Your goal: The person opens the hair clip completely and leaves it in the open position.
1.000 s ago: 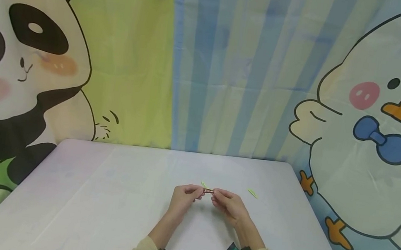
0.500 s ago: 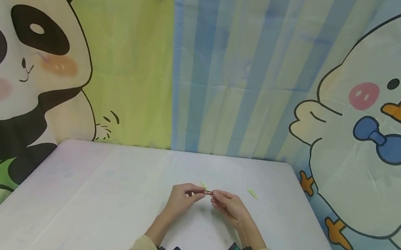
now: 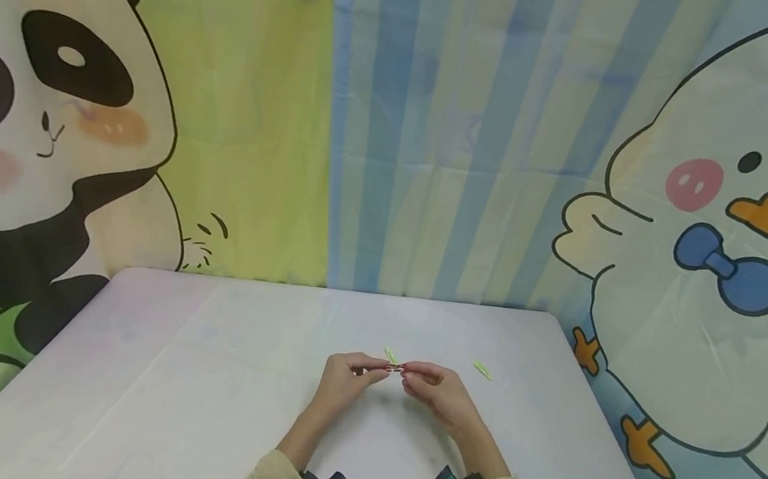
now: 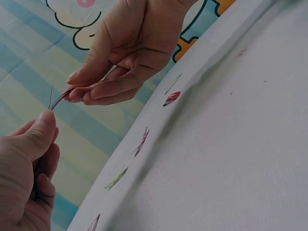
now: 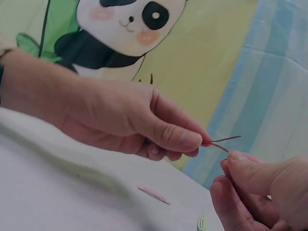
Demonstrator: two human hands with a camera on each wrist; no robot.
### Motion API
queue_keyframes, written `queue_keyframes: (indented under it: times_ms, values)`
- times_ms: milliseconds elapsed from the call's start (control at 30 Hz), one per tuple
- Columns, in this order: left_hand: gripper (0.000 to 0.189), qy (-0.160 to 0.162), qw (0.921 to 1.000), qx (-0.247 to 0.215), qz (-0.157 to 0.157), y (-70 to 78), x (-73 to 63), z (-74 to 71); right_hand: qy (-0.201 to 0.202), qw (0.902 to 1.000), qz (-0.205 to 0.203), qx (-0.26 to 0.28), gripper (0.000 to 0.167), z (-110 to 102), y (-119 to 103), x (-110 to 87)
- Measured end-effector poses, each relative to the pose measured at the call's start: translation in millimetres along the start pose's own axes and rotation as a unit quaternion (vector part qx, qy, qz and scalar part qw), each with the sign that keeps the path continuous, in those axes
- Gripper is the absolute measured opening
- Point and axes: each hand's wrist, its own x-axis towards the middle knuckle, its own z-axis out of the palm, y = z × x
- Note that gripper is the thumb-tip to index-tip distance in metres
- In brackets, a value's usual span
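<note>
A thin dark red snap hair clip [image 3: 395, 368] is held in the air above the white table, between my two hands. My left hand [image 3: 340, 384] pinches one end of it between thumb and index finger. At the other end, my right hand [image 3: 440, 394] pinches it with thumb and fingertips. In the left wrist view the hair clip [image 4: 59, 99] looks curved, with a thin strip standing away from its body. From the right wrist, the same clip [image 5: 220, 145] shows two separated strips. Fingertips cover both ends.
Several more hair clips lie on the table [image 3: 207, 393]: a green one [image 3: 482, 371] at the right, another green one [image 3: 391, 355] behind my fingers, and a red one [image 4: 171, 98] and a pink one [image 4: 141, 142]. Patterned curtains [image 3: 440, 134] hang behind the table.
My left hand has shifted slightly left over the second, its thumb straighter. The right hand and the hair clip have moved a little left. Both hands keep their pinch.
</note>
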Motion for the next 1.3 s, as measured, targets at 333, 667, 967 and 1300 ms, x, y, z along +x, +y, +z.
queue_keyframes:
  times_ms: [333, 667, 967, 1300]
  values:
    - [0.012, -0.008, 0.9979, -0.046, -0.044, -3.5, -1.1, 1.2, 0.089, 0.9709, -0.094, -0.202, 0.017, 8, -4, -4.3]
    - [0.014, -0.015, 0.9976, -0.048, -0.047, -8.6, -2.4, 0.2, 0.143, 0.9149, -0.170, -0.337, 0.008, 13, -2, -6.0]
    - [0.012, -0.042, 0.9990, 0.000, -0.016, -10.5, -1.3, -2.9, 0.150, 0.8948, -0.202, -0.369, 0.007, 16, -2, -7.3]
    - [0.012, -0.057, 0.9966, 0.058, -0.014, -15.6, -0.5, -4.5, 0.156, 0.8712, -0.226, -0.407, 0.006, 18, 7, -2.0]
